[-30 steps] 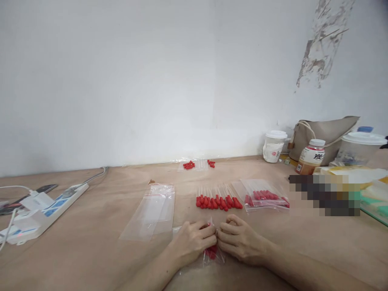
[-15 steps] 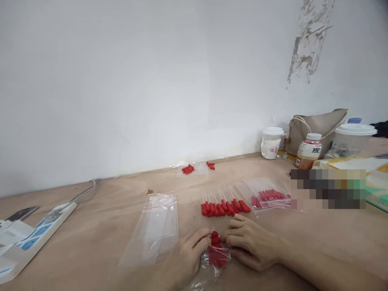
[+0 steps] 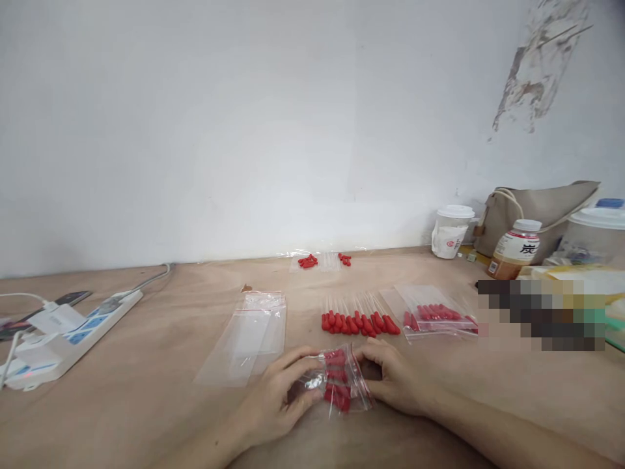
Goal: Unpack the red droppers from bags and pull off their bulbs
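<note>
Since the earlier frame, the small clear zip bag (image 3: pixel 362 384) has been turned and spread between the hands, so that its red heads (image 3: pixel 336 374) now show one above another, lying crosswise; the left thumb has come into sight at its side. This bag is low in the middle of the view, near the front of the brown tabletop (image 3: pixel 166 417); the left hand (image 3: pixel 315 374) pinches its left part between fingers and thumb, with a hollow inside the grip; the right hand (image 3: pixel 364 371) is curved narrowly, fingers and thumb at the red-lined zip edge on the right.

Just beyond the bag is a row of red-headed sticks (image 3: pixel 359 324), their thin pale stems pointing to the wall (image 3: pixel 244 130); a narrow strip of tabletop separates the row from the hands. Flat clear bags (image 3: pixel 251 335) overlap to the left, their lower edge near the left forearm; filled zip bags (image 3: pixel 420 294) lie right of the row, near its last stick. Wider tabletop spreads between flat bags and power strip (image 3: pixel 105 326), also beside the right forearm; farther right stand a lidded cup (image 3: pixel 452 234) and a labelled bottle (image 3: pixel 515 251).
</note>
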### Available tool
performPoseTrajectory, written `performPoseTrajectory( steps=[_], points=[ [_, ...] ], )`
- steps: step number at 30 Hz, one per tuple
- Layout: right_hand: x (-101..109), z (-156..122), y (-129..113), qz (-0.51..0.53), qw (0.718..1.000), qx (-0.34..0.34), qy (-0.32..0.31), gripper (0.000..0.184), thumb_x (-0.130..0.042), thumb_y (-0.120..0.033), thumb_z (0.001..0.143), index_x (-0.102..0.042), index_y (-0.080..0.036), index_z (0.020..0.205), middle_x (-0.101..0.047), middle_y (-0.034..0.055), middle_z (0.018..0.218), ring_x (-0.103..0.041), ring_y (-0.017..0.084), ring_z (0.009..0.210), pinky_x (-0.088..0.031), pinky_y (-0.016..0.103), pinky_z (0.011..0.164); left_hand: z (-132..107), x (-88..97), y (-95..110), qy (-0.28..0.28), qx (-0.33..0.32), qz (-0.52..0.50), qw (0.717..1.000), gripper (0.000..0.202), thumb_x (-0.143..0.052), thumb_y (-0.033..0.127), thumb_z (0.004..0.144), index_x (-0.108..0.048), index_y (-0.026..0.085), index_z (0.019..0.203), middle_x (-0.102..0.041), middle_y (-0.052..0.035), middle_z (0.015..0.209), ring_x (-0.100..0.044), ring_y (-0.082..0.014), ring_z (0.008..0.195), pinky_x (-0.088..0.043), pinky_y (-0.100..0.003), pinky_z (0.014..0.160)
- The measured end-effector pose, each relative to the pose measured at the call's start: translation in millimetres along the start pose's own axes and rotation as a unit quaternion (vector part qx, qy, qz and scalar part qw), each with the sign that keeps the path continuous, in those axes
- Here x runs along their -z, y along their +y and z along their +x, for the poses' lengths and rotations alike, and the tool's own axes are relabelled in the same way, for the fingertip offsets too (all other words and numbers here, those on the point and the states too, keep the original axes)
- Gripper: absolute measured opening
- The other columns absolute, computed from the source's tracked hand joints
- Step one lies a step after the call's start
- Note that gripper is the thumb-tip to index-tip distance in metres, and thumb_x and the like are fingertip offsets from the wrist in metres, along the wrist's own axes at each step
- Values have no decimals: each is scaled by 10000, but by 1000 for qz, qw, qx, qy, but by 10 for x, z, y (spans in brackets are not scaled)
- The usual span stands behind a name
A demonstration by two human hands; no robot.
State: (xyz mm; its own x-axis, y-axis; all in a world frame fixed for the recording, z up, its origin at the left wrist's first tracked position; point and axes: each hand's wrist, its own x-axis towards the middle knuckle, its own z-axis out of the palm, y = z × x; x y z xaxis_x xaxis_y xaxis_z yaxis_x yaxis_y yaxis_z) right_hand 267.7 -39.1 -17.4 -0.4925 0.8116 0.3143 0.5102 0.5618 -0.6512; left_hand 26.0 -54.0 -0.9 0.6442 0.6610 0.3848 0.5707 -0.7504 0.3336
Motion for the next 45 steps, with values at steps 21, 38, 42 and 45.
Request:
performPoseTrajectory(
  steps=[21, 38, 42, 45],
  points=[
    [19, 57, -88, -1, 999, -51, 4, 417, -754, -392, 491, -619, -218, 845, -583, -42, 707, -491, 121, 670, -348, 219, 589, 67, -149, -53, 46, 30, -11, 998, 234, -486, 245, 822, -539, 193, 1044, -590, -57, 990, -542, -164, 901, -442, -314, 803],
    [-110, 21, -89, -66, 994, 20, 88, 163, -449, -215, 809, -568, -221, 920, -631, -32, 706, -545, 99, 640, -361, 248, 688, 65, -160, -65, 41, 43, -9, 998, 178, -463, 229, 839, -559, 197, 985, -611, -31, 925, -557, -149, 851, -443, -276, 763],
    [-113, -2, -59, -141, 981, 77, 105, 203, -597, -281, 725, -591, -234, 923, -659, -7, 832, -568, 130, 758, -321, 306, 792, 60, -173, -74, 49, 41, -5, 998, 179, -472, 228, 836, -559, 200, 990, -607, -28, 934, -550, -148, 869, -435, -283, 780],
    [-142, -8, -39, -155, 972, 126, 123, 213, -627, -226, 693, -603, -239, 905, -656, -1, 925, -566, 142, 848, -310, 316, 812, 59, -179, -81, 49, 41, -8, 998, 179, -473, 238, 839, -562, 199, 989, -604, -28, 930, -549, -142, 863, -436, -277, 778]
  ],
)
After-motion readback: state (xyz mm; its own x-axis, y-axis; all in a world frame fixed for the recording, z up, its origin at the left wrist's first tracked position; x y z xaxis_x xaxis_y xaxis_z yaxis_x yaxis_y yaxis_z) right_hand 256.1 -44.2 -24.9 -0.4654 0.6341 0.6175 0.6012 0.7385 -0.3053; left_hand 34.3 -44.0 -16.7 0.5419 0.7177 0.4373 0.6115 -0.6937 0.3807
